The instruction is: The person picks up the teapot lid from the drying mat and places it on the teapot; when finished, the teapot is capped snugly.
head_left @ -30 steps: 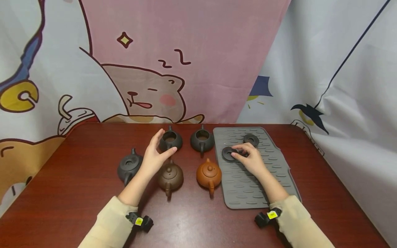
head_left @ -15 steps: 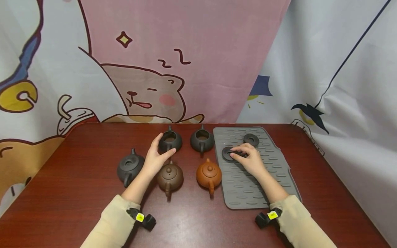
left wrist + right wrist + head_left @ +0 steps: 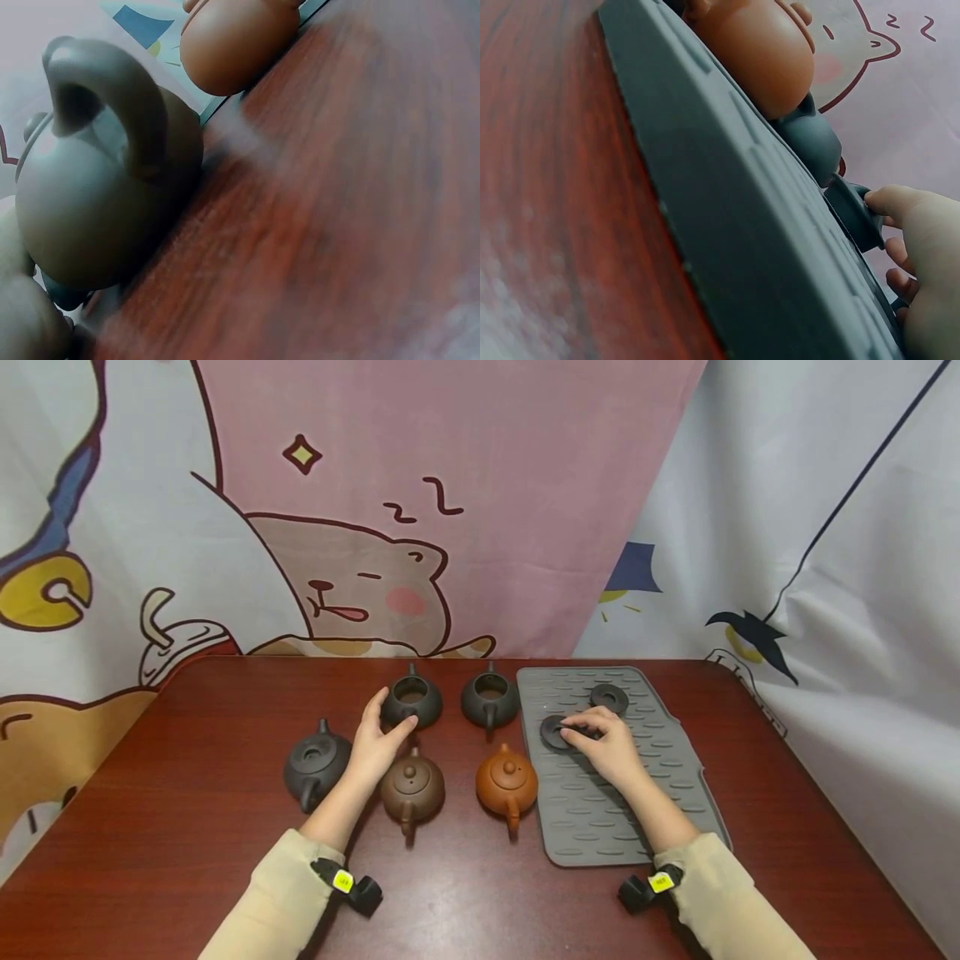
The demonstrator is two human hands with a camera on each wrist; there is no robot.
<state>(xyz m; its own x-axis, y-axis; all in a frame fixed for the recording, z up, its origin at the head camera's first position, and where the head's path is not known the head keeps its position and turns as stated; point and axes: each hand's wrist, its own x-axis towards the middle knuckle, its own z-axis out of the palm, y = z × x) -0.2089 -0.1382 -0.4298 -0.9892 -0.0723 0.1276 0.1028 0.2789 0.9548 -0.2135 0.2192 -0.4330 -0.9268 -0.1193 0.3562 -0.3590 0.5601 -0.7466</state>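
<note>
In the head view my left hand [image 3: 375, 747] is at a dark lidless teapot [image 3: 425, 706] at the back; its fingers lie along the left side and its thumb at the front near the handle, gripping it. My right hand [image 3: 611, 750] pinches the edge of a round dark teapot lid [image 3: 551, 732] on the grey ridged mat [image 3: 600, 827]. Thumb and fingertips show at that lid [image 3: 855, 214] in the right wrist view. Behind it on the mat lies a second dark lid [image 3: 609, 698]. A second lidless dark teapot [image 3: 490, 706] stands between the left hand's teapot and the mat.
A lidded dark grey teapot [image 3: 315, 764] stands left of the left forearm. Nearer the front are a brown lidded teapot [image 3: 412, 789] and an orange lidded teapot [image 3: 507, 783], the latter close to the mat's left edge. A patterned curtain [image 3: 525, 527] hangs behind the table [image 3: 480, 910].
My left hand has drawn its thumb and fingers closer together around the near side of the dark lidless teapot. The right hand and the lid stay about where they were.
</note>
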